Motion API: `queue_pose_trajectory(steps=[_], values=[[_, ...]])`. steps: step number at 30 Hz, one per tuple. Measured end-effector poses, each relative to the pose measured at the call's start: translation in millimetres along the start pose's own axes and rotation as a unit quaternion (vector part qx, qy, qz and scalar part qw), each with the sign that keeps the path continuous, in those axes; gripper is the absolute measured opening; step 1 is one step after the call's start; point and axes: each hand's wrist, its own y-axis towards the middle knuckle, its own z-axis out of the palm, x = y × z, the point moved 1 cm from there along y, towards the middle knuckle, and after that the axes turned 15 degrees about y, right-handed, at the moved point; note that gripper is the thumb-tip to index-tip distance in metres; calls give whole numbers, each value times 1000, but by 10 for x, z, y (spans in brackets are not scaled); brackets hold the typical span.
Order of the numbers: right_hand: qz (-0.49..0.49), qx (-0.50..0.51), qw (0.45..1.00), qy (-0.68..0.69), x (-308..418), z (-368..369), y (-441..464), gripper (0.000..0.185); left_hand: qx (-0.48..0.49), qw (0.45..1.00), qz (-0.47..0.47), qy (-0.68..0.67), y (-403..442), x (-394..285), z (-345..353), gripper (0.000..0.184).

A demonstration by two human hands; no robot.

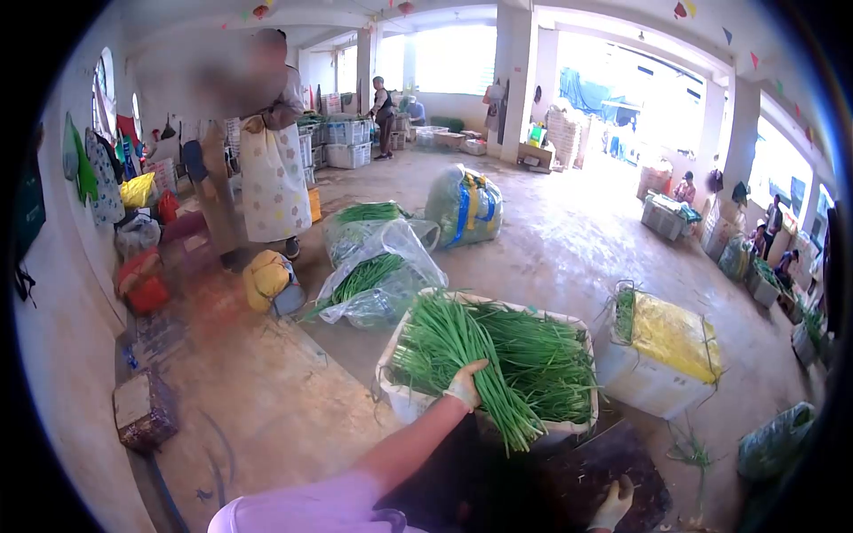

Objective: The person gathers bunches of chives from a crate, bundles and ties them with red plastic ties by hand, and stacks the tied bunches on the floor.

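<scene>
My left hand (466, 384), in a pale glove with bare fingertips, is wrapped round a bunch of long green stalks (453, 342) at the left side of a white crate (404, 404). The bunch slants down over the crate's front rim. More green stalks (538, 355) fill the right part of the crate. Low at the right, my right hand (615, 505), gloved too, is over a dark board (613, 471), its fingers curled. Whether it holds anything cannot be made out.
A crate with a yellow cover (666, 338) stands just right. Beyond the near crate lie clear bags of greens (378, 275) and a large tied bundle (464, 209). A person in a patterned apron (274, 182) stands at the left. A dark box (145, 410) sits lower left.
</scene>
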Motion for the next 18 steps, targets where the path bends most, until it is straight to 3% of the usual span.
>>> queue_pose_trajectory(steps=[5,9,12,15,18], values=[[-30,24,998,-42,-294,-72,46,34,5,1000,12,16,-91,-22,65,24],[9,35,999,-27,-33,-24,-124,34,-14,1000,10,22,-99,-45,78,23],[-41,22,996,-75,84,-25,-161,33,2,1000,6,4,45,35,-93,22],[9,9,996,-93,348,91,-260,32,-17,1000,-10,3,-114,-42,80,24],[-75,38,985,-149,157,-10,-171,30,-6,1000,-8,12,-67,-21,23,24]])
